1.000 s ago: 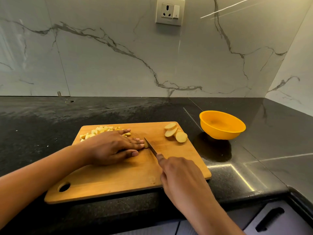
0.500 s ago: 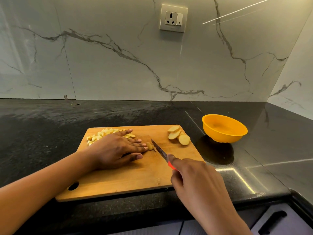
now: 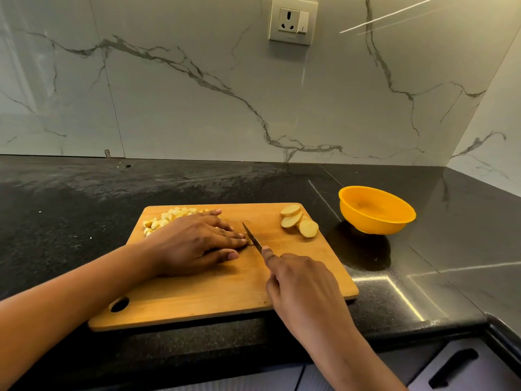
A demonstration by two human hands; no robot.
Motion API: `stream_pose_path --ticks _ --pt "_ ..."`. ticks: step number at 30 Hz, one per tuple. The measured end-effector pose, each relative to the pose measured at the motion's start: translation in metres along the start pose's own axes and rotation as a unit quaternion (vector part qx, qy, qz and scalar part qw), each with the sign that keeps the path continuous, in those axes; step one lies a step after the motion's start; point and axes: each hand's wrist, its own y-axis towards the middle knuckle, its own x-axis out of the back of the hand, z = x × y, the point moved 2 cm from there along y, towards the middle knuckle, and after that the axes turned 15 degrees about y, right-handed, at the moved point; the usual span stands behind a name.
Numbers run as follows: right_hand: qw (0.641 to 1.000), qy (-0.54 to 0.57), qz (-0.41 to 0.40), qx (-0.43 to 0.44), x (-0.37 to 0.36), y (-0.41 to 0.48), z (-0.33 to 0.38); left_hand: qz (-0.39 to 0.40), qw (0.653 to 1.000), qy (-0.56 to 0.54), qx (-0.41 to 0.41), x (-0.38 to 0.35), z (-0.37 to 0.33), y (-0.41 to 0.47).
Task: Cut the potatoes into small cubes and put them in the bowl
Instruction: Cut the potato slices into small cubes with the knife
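Observation:
A wooden cutting board lies on the black counter. My left hand lies flat on the board with straight fingers, pressing down a potato piece that is almost hidden under the fingertips. My right hand grips a knife whose blade stands right against those fingertips, index finger along its back. A pile of small potato cubes sits at the board's far left. Three round potato slices lie at its far right. The orange bowl stands empty to the right of the board.
The black stone counter runs left and behind the board. A marble wall with a power socket rises behind. The counter's front edge and drawer handles are at the lower right.
The knife has come back against my left fingertips after being drawn slightly away; its red handle no longer shows. The view shifted a little.

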Motion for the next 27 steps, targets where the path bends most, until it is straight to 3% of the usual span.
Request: stream_pose_path --ticks 9,16,22,27 --pt "0.998 0.032 0.035 -0.028 -0.008 0.03 -0.009 0.004 1.0 -0.008 0.013 -0.001 0.001 -0.001" --pt "0.999 -0.002 0.053 -0.012 0.004 -0.013 0.004 0.02 1.0 0.004 0.016 0.001 -0.001 -0.002" --pt "0.999 0.01 0.019 -0.028 0.038 -0.027 0.002 -0.013 0.999 -0.041 0.028 0.0 0.0 -0.003" --pt "0.997 0.017 -0.038 -0.063 0.053 -0.03 -0.014 -0.102 0.991 -0.061 0.069 0.004 0.007 0.001"
